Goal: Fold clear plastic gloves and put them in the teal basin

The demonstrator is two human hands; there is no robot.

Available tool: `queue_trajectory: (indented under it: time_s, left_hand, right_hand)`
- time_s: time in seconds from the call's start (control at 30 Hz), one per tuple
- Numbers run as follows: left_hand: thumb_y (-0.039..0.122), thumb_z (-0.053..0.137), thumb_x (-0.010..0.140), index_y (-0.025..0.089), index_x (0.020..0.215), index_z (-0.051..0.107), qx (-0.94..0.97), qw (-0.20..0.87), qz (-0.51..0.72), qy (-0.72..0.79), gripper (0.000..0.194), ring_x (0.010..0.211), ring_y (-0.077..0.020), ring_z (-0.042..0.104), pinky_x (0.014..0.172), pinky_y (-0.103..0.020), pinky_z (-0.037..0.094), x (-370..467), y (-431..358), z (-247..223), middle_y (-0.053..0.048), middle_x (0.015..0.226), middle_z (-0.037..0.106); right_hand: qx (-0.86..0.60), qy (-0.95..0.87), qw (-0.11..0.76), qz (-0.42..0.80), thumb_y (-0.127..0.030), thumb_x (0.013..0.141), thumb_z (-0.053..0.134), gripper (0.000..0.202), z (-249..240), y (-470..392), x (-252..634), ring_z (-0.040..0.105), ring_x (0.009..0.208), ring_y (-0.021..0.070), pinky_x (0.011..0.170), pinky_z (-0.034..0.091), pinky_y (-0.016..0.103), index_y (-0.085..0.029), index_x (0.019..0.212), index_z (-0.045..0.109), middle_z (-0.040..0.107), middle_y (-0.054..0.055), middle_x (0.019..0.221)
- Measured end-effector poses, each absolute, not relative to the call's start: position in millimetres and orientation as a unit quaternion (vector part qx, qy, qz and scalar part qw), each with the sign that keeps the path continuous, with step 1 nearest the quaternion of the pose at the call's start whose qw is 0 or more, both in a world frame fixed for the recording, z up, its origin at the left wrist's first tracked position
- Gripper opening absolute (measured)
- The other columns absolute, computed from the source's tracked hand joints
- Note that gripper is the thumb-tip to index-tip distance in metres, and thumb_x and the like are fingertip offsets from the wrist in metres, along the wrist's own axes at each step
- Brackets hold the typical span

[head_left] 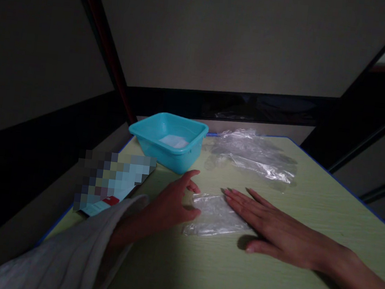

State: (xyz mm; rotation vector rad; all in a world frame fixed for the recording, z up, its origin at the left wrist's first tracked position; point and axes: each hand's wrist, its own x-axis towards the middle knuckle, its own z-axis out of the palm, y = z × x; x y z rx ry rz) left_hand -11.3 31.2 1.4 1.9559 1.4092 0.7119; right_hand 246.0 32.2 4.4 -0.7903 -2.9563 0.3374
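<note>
A clear plastic bag [217,214], folded into a small flat rectangle, lies on the table between my hands. My right hand [267,222] rests flat over its right end, fingers stretched out and thumb apart. At the bag's left end is my left hand [175,200], its thumb and fingers spread with a gap between them. The fingertips come close to the bag's left edge; whether they touch it I cannot tell. Behind, a heap of loose, crumpled clear plastic bags [257,156] is spread on the tabletop.
A turquoise plastic basin [180,159] with something white inside stands at the back left. Nearer, a flat box or packet [114,191], partly blurred out, lies by the left edge. The pale green table [233,279] has blue edging. Panelled walls rise behind and at the left.
</note>
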Motion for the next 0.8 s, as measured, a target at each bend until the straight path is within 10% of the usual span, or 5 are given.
queue_trajectory:
  time_s: [0.8]
  left_hand:
    - [0.006,0.048,0.072,0.018,0.111,0.044,0.743,0.266,0.299,0.537,0.041,0.075,-0.0157,0.059,0.07,-0.03,0.047,-12.2,36.2,-0.8,-0.002,0.083,0.061]
  right_hand:
    - [-0.258,-0.959,0.016,0.118,-0.057,0.087,0.034,0.08,2.9,31.7,245.2,0.011,0.136,0.0286,0.107,0.011,0.058,-0.016,0.143,-0.005,0.009,0.014,0.149]
